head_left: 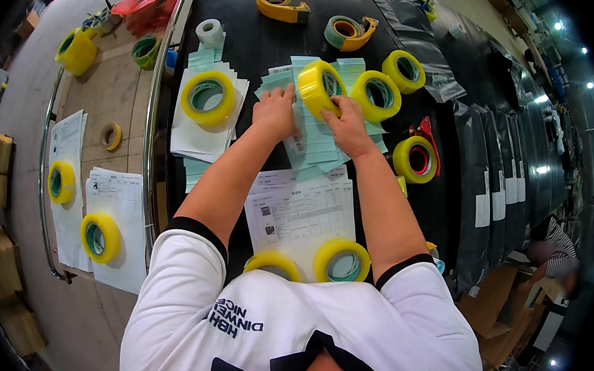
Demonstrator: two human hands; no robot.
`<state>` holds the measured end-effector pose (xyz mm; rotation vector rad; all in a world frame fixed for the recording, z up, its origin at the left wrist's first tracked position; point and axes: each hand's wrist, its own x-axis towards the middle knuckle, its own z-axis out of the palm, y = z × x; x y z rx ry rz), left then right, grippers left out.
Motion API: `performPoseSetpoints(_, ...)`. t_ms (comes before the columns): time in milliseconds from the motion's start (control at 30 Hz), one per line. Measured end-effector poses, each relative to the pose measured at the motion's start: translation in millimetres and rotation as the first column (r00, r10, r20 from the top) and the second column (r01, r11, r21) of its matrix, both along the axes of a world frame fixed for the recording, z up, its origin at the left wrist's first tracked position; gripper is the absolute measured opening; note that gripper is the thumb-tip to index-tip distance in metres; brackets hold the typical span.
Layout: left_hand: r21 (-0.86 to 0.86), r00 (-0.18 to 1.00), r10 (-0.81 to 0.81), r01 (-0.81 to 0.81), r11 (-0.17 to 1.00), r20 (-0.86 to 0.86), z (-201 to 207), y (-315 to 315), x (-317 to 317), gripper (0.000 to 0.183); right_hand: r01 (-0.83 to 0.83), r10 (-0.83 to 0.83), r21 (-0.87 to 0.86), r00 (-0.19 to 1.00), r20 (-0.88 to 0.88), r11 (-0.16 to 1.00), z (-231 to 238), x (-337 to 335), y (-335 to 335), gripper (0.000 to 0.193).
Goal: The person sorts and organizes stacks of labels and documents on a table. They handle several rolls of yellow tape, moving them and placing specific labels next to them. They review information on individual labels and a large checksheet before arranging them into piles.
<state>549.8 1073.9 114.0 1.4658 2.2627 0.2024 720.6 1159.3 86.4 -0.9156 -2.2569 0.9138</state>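
Head view: at twelve o'clock, pinching a yellow tape roll (pixel 311 89) near its five-o'clock edge with the right hand (pixel 349 128), above pale green slips (pixel 310 148) on the black tabletop (pixel 240 20). Toward eleven o'clock, bending the left hand (pixel 275 112) over the slips; cannot tell if gripping any.

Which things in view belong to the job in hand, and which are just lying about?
Seemingly part of the job:
- yellow tape roll, gripped by the right hand
- pale green slips, beneath that roll, with the left hand at their left side

Probably just lying about:
- red plastic bag and small brown tape roll, both on the cart
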Motion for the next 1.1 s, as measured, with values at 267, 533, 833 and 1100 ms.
performPoseSetpoints(267,0.227,0.947,0.274,-0.308,0.924,0.17,-31.9,-15.7,9.6,0.101,-0.003,0.003,-0.014,1.0,-0.002,1.0,-0.2,-2.6,-2.9,0.035)
performPoseSetpoints(533,0.04,0.979,0.198,-0.2,0.979,0.049,-14.9,-13.8,15.7,0.079,0.018,-0.021,-0.058,0.999,-0.039,0.998,-6.1,-1.6,-2.3,0.035)
performPoseSetpoints(833,-0.133,0.975,0.224,-0.22,0.966,0.012,4.7,-9.7,26.6,0.077,0.011,-0.011,0.0,1.0,-0.014,1.0,-12.2,-3.0,-3.2,0.037)
performPoseSetpoints(1100,0.007,0.524,0.451,-0.658,0.753,0.722,-39.8,-41.9,-11.9,0.062,-0.012,0.013,0.013,1.0,-0.017,1.0,-11.0,-5.4,-6.0,0.034)
